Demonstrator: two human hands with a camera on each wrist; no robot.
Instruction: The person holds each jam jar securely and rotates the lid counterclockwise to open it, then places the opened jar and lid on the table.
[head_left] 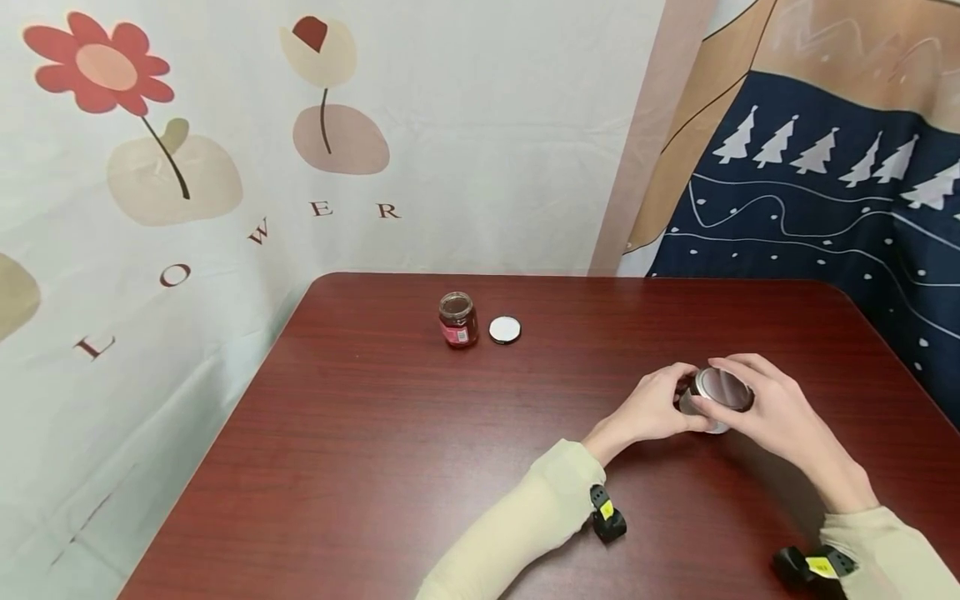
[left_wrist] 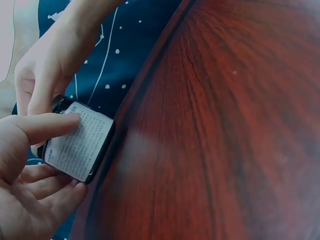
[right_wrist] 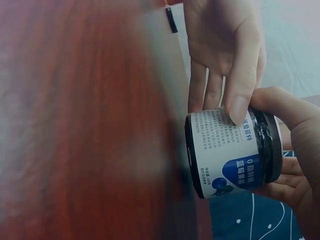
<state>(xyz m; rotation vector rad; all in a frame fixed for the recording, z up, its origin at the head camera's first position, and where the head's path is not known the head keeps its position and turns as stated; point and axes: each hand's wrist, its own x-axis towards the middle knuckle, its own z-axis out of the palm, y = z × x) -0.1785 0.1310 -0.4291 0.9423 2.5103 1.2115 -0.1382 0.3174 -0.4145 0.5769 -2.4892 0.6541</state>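
Both hands are on a small dark jam jar [right_wrist: 220, 155] at the right of the table. Its white label carries a blue patch and a picture of blueberries. My left hand [head_left: 656, 406] grips the jar's body, thumb across the label in both wrist views. On the other side, my right hand [head_left: 780, 417] has its thumb and fingers around the lid [head_left: 722, 388] at the top. The head view shows the lid's shiny round top, while the hands cover most of the jar's sides.
Toward the back of the reddish-brown table [head_left: 360, 467] stands an open glass jar [head_left: 457, 321] with dark contents and a pink label. A round white-faced lid [head_left: 505, 330] lies beside it. Behind the table hang a flower-print cloth [head_left: 480, 167] and a dark blue tree-print cloth [head_left: 810, 217].
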